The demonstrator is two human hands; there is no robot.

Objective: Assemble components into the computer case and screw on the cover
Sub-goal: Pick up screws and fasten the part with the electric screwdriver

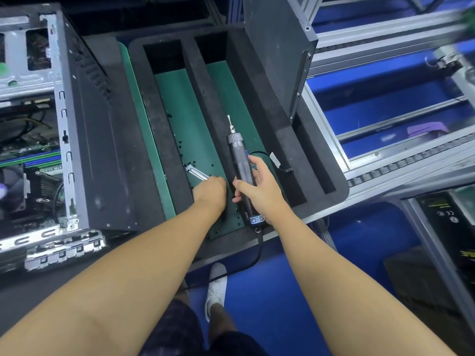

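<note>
The open computer case (77,140) lies at the left, its motherboard and cables showing. A dark cover panel (277,55) leans upright at the back right of a black foam tray (154,124) lined with green mat. My right hand (259,191) grips a black electric screwdriver (240,160), bit pointing away. In the left slot of the tray, my left hand (209,194) is curled among several small black screws (189,163), beside a metal hand tool (196,172). What its fingers hold is hidden.
An aluminium frame conveyor (385,104) with blue surfaces runs along the right. The screwdriver's cord (253,260) hangs off the bench's front edge. A small tagged cable (279,163) lies in the tray. Black boxes (447,227) stand at lower right. My white shoe (216,289) is on the blue floor.
</note>
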